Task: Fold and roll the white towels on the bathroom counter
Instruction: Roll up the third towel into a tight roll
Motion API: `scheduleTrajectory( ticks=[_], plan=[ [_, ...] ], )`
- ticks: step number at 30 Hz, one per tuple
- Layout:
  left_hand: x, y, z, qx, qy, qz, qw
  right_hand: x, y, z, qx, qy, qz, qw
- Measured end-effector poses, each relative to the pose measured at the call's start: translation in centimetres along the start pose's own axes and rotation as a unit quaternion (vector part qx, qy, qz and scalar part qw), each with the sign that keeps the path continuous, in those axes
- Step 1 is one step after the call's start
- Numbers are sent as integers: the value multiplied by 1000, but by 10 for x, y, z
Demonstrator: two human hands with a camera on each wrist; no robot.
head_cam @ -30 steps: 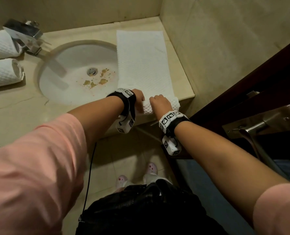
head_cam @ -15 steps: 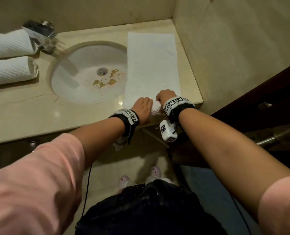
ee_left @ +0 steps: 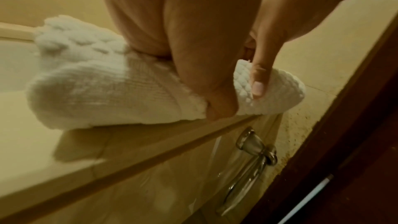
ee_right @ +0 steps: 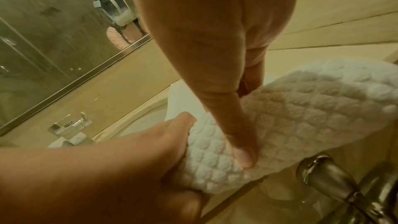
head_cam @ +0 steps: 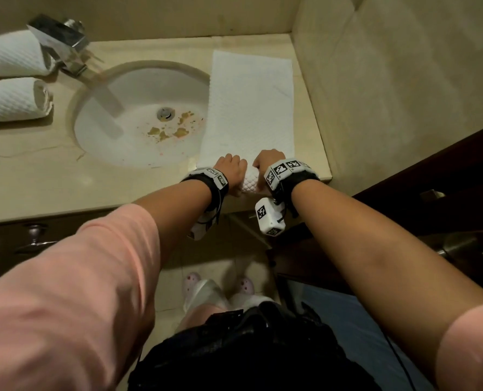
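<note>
No words, brands or numbers can be read anywhere. The only markings are black-and-white square code patterns on the wristbands [head_cam: 287, 170] and on the small white camera box [head_cam: 269, 218] below the right wrist.

This is a bathroom, perhaps in a hotel. A round white sink [head_cam: 138, 114] is sunk into a beige stone table [head_cam: 23, 176], with a square chrome tap [head_cam: 62, 43] at its far left. Rolled white towels [head_cam: 11, 100] lie to the left. Beige tiled walls [head_cam: 390, 80] close the corner, and a framed mirror [ee_right: 53, 40] hangs above.
</note>
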State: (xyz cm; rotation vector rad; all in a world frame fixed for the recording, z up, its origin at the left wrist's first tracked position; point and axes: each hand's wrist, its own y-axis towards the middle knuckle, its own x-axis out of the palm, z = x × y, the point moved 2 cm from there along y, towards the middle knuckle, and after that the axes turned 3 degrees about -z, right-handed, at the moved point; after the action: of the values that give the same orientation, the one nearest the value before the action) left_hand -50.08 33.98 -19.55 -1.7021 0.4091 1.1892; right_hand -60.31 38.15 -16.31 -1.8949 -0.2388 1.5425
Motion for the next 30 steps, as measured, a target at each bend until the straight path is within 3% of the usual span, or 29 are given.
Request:
scheduleTrajectory(
  ticks=[5, 9, 12, 14, 18, 24, 30],
  plan=[
    [-3, 13, -10, 24, -38, -20, 999, 13, 4, -11, 4, -15, -8, 1000],
    [-8, 20, -17, 47, -65, -31, 996, 29, -3, -6, -16, 22, 73, 997],
    [-11, 30, -23, 62, -89, -58, 992, 46, -18, 2, -59, -22, 151, 987],
    [-14, 36, -28, 72, -104, -85, 988, 58, -25, 5, -54, -46, 185, 980],
    [-18, 42, -31, 98, -107, -111, 983, 66, -22, 6, -28, 37, 235, 971],
    [-6, 32, -24, 84, -61, -34, 994, 54, -7, 6, -67, 47, 238, 968],
    [-1, 15, -22, 101, -65, 53, 991, 29, 0, 5, -43, 6, 139, 989]
  ],
)
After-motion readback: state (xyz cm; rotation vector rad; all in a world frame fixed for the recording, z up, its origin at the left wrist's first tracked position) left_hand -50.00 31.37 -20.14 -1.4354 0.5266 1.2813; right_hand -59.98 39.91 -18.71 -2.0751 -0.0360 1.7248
